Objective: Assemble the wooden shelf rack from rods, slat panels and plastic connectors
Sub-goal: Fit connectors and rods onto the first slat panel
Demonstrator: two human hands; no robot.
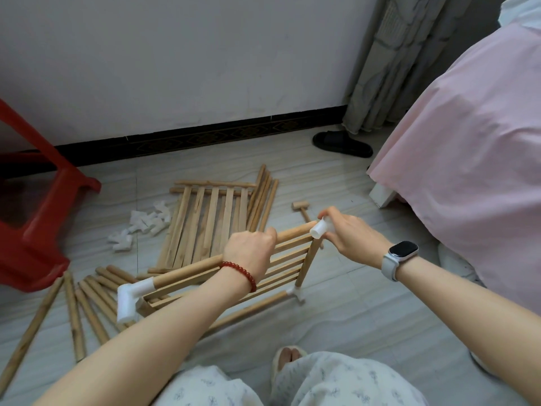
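The left hand (251, 249), a red bead bracelet (241, 272) on its wrist, curls its fingers round the round pale wooden rod (187, 269) that forms the upper edge of a partly built wooden slat frame (281, 263). The right hand (349, 230), with a grey smartwatch (399, 257) on its wrist, pinches a white plastic tube-shaped connector (319, 228) at the far end of that same rod, where a short upright rod (307, 266) meets it. The frame is held tilted above the pale tiled floor (366, 303); a white plastic elbow connector (131, 298) caps its near left corner, and a smaller white corner connector (297, 293) sits at its lower right corner.

Beyond the frame, a second wooden slat panel (205, 224) lies flat on the floor, with a bundle of long wooden rods (263, 200) just beside its right edge. A heap of loose white plastic connectors (143, 224) lies to its left, and a small wooden mallet (301, 209) lies to its right. More loose wooden rods (85, 309) are spread on the floor at lower left, near a red plastic stool (38, 230). A black slipper (341, 143) lies by the wall, and a pink-covered bed (468, 171) fills the right.
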